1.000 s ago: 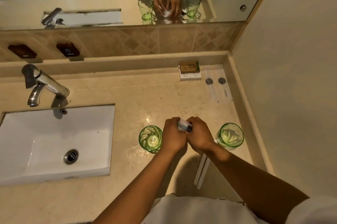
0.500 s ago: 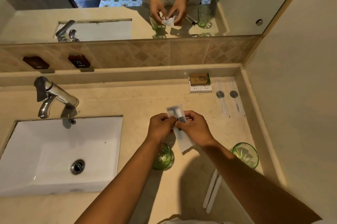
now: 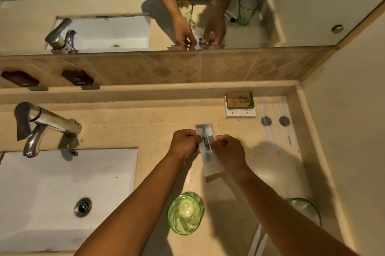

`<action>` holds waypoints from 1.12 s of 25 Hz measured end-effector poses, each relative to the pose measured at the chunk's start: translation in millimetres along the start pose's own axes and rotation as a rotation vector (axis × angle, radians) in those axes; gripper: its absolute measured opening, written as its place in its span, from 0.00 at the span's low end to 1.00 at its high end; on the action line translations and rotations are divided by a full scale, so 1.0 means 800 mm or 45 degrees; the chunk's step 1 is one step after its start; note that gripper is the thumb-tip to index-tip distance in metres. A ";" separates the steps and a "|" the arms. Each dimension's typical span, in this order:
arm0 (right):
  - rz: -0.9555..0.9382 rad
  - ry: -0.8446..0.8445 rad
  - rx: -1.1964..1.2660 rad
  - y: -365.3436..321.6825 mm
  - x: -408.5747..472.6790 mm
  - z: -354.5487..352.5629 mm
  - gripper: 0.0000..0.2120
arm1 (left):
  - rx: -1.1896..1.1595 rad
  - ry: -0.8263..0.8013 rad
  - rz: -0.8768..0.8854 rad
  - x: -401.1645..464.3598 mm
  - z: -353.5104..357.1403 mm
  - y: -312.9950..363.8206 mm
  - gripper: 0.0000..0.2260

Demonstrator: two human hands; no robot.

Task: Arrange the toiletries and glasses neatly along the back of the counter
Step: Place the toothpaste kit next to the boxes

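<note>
Both hands hold a clear plastic razor packet point(image 3: 206, 147) above the middle of the beige counter point(image 3: 145, 126). My left hand point(image 3: 183, 144) pinches its left edge and my right hand point(image 3: 229, 152) grips its right side. A green glass point(image 3: 185, 213) stands near the front, between my forearms. A second green glass point(image 3: 306, 210) stands at the right, partly behind my right arm. At the back right lie a brown soap box on white boxes point(image 3: 240, 104) and two clear sachets point(image 3: 277, 122).
A white sink point(image 3: 62, 189) with a chrome tap point(image 3: 41, 122) fills the left. A raised ledge point(image 3: 145, 89), tiled splashback and mirror run along the back. The wall point(image 3: 350, 130) closes the right side. White wrapped sticks point(image 3: 258, 239) lie at the front.
My hands have carried the packet away from the front, toward the back of the counter. The view has shifted, so both glasses now sit lower in frame.
</note>
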State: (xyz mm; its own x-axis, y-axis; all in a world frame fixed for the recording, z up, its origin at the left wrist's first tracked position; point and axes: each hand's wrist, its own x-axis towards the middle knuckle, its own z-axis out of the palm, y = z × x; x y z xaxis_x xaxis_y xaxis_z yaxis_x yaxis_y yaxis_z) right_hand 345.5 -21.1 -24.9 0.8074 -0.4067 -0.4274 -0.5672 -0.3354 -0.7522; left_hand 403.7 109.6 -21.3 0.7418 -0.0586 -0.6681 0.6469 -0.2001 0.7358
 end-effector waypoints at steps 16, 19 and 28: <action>-0.015 0.315 0.126 0.004 0.098 0.023 0.11 | 0.665 0.228 0.457 0.100 0.043 0.026 0.10; -0.157 0.413 -0.058 0.010 0.087 0.024 0.15 | 0.737 0.278 0.635 0.092 0.039 0.014 0.19; -0.414 0.114 -0.426 0.023 0.068 0.013 0.16 | 1.349 -0.005 1.262 0.084 0.006 -0.049 0.21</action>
State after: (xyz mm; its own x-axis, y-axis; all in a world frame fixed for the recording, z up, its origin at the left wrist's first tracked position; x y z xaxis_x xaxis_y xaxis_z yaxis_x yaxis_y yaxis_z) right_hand 380.4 -40.9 -67.2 0.9429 -0.3020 -0.1403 -0.3203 -0.7069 -0.6307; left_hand 427.3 108.6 -95.6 0.7966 -0.6019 0.0554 -0.5548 -0.6917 0.4623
